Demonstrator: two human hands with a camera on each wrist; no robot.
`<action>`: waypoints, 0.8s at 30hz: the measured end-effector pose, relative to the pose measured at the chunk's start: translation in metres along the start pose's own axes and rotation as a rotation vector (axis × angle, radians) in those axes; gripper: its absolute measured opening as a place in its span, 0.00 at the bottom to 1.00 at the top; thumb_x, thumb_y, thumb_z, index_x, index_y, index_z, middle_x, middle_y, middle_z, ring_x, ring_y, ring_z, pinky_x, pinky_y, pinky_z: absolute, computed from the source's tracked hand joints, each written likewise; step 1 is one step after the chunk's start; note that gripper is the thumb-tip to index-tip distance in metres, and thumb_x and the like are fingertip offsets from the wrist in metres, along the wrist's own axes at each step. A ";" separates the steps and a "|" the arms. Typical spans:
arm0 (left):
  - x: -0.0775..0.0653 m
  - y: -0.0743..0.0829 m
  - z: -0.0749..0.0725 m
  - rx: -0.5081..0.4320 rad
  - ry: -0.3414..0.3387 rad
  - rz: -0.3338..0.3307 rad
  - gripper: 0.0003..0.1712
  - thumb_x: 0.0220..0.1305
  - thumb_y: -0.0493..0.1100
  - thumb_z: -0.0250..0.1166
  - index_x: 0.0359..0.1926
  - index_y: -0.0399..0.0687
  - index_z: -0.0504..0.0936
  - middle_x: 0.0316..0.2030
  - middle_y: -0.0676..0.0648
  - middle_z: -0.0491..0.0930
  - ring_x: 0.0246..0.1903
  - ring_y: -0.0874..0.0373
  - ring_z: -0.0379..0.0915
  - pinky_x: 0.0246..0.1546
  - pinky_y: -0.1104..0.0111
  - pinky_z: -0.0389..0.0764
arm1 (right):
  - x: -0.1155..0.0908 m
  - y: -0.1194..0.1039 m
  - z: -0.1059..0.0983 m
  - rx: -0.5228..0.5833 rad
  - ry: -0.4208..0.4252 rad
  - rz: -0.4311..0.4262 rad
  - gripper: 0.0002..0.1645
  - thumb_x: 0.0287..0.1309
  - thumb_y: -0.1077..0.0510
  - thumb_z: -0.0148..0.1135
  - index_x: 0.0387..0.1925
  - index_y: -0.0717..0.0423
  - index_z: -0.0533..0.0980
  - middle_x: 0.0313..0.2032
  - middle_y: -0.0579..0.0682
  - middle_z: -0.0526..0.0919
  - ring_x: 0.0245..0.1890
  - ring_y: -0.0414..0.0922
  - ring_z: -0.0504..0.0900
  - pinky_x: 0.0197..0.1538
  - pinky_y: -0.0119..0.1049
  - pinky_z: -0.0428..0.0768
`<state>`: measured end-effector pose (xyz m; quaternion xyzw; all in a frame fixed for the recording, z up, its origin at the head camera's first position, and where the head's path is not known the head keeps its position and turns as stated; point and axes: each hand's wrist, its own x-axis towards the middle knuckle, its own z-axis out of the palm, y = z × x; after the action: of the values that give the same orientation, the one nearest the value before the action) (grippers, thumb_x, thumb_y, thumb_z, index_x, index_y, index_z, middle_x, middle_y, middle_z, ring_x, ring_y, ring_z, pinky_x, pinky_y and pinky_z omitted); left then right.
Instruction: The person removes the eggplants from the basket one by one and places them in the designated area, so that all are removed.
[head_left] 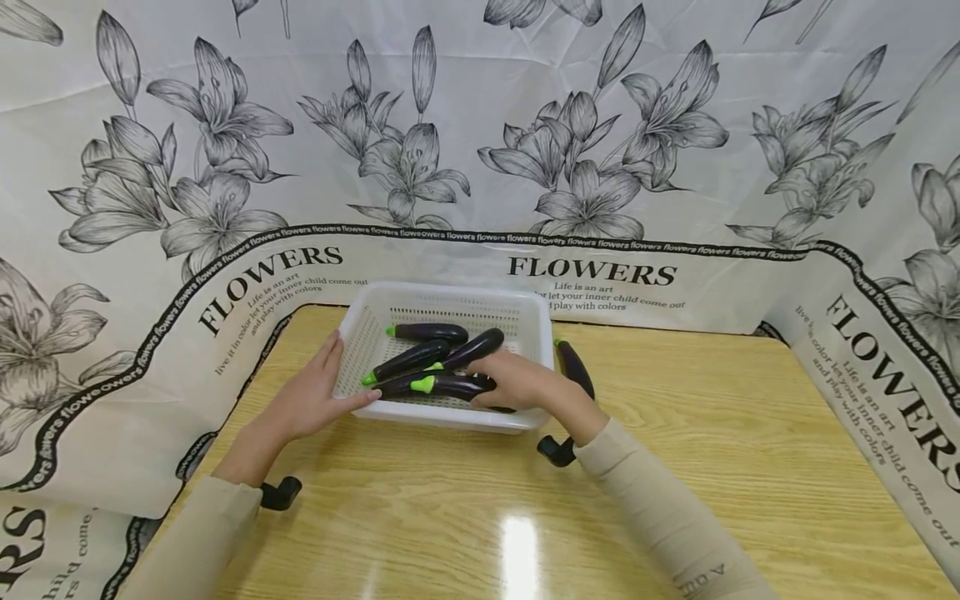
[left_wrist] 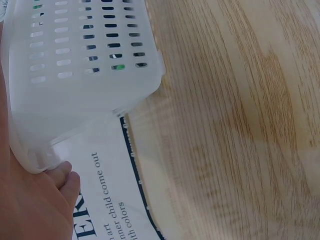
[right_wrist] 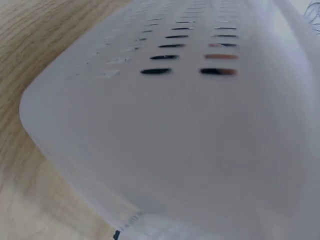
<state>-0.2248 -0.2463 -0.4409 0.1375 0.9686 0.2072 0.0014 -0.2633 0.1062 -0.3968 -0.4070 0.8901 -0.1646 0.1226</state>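
Note:
A white plastic basket [head_left: 457,414] with slotted walls stands on the table, several dark purple eggplants with green caps lying inside it. My left hand [head_left: 318,396] grips its left end, the thumb over the front rim. In the left wrist view, fingertips of the left hand [left_wrist: 42,200] show beneath the rim at a corner. Reaching over the right end, my right hand [head_left: 513,379] grips the front eggplant [head_left: 453,386] by its thick end. In the right wrist view the basket wall [right_wrist: 165,140] hides most of that hand.
One more eggplant [head_left: 576,367] lies on the table just outside the basket's right end, partly behind the right forearm. The wooden table [head_left: 712,433] extends to the right and toward the front. A flower-printed cloth [head_left: 450,192] hangs behind and at both sides.

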 end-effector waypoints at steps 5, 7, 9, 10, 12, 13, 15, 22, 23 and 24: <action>0.000 -0.001 0.001 -0.006 -0.004 -0.001 0.70 0.62 0.80 0.55 0.81 0.38 0.33 0.81 0.38 0.31 0.76 0.30 0.45 0.67 0.35 0.63 | -0.008 0.001 -0.008 0.018 0.042 -0.025 0.27 0.69 0.52 0.66 0.63 0.63 0.77 0.57 0.56 0.84 0.52 0.49 0.83 0.55 0.45 0.81; 0.000 -0.001 0.001 -0.006 -0.002 0.002 0.70 0.62 0.80 0.55 0.81 0.38 0.33 0.81 0.38 0.31 0.76 0.30 0.44 0.68 0.35 0.63 | -0.013 0.000 -0.013 0.019 0.055 -0.018 0.27 0.70 0.52 0.66 0.63 0.63 0.77 0.56 0.55 0.84 0.51 0.48 0.83 0.53 0.45 0.81; 0.001 -0.002 0.001 -0.004 -0.002 0.005 0.70 0.63 0.80 0.55 0.81 0.38 0.32 0.81 0.38 0.31 0.76 0.30 0.44 0.68 0.35 0.63 | -0.018 0.000 -0.019 0.025 0.068 -0.009 0.26 0.70 0.51 0.65 0.63 0.62 0.77 0.55 0.54 0.84 0.49 0.47 0.83 0.51 0.44 0.81; 0.001 -0.002 0.001 -0.003 -0.001 0.005 0.70 0.63 0.80 0.55 0.81 0.38 0.32 0.81 0.38 0.31 0.76 0.30 0.44 0.68 0.35 0.63 | -0.020 -0.001 -0.022 0.031 0.072 -0.005 0.26 0.71 0.52 0.65 0.63 0.62 0.77 0.53 0.54 0.85 0.47 0.47 0.83 0.51 0.44 0.81; 0.001 -0.003 0.000 0.000 0.004 0.007 0.70 0.63 0.80 0.55 0.81 0.39 0.32 0.81 0.37 0.31 0.76 0.30 0.44 0.68 0.35 0.63 | -0.025 -0.001 -0.026 0.031 0.081 -0.005 0.26 0.71 0.51 0.64 0.63 0.62 0.77 0.52 0.53 0.85 0.48 0.46 0.83 0.52 0.43 0.81; 0.002 -0.003 0.000 -0.001 0.006 0.006 0.70 0.63 0.80 0.55 0.81 0.39 0.32 0.81 0.38 0.31 0.76 0.30 0.44 0.68 0.35 0.63 | -0.027 -0.001 -0.029 0.032 0.087 -0.002 0.26 0.71 0.51 0.64 0.62 0.61 0.77 0.52 0.52 0.85 0.48 0.45 0.83 0.52 0.43 0.82; 0.002 -0.003 0.000 -0.004 0.008 0.005 0.70 0.62 0.80 0.55 0.81 0.40 0.32 0.81 0.38 0.31 0.76 0.30 0.45 0.67 0.35 0.64 | -0.032 -0.001 -0.033 0.040 0.108 -0.006 0.24 0.70 0.51 0.65 0.61 0.61 0.77 0.48 0.51 0.85 0.44 0.44 0.83 0.49 0.42 0.82; 0.002 -0.002 0.001 -0.014 0.000 0.008 0.70 0.62 0.80 0.55 0.81 0.39 0.32 0.81 0.38 0.30 0.76 0.29 0.45 0.67 0.35 0.63 | -0.047 0.001 -0.044 0.035 0.179 0.029 0.23 0.68 0.48 0.67 0.56 0.60 0.79 0.43 0.48 0.85 0.40 0.41 0.81 0.46 0.41 0.82; 0.001 -0.002 0.001 -0.014 0.000 0.008 0.70 0.62 0.80 0.56 0.81 0.39 0.32 0.81 0.38 0.30 0.76 0.29 0.45 0.67 0.35 0.63 | -0.049 0.001 -0.045 0.033 0.183 0.038 0.23 0.68 0.48 0.67 0.56 0.60 0.79 0.42 0.48 0.85 0.40 0.41 0.81 0.46 0.41 0.82; 0.001 -0.001 0.002 -0.012 0.000 0.007 0.70 0.62 0.80 0.56 0.81 0.38 0.32 0.81 0.38 0.30 0.76 0.29 0.45 0.67 0.35 0.63 | -0.051 0.001 -0.047 0.026 0.187 0.048 0.24 0.67 0.48 0.68 0.56 0.59 0.79 0.42 0.48 0.85 0.40 0.42 0.81 0.46 0.42 0.82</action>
<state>-0.2258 -0.2467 -0.4428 0.1411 0.9668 0.2130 0.0014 -0.2481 0.1547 -0.3503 -0.3669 0.9049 -0.2106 0.0480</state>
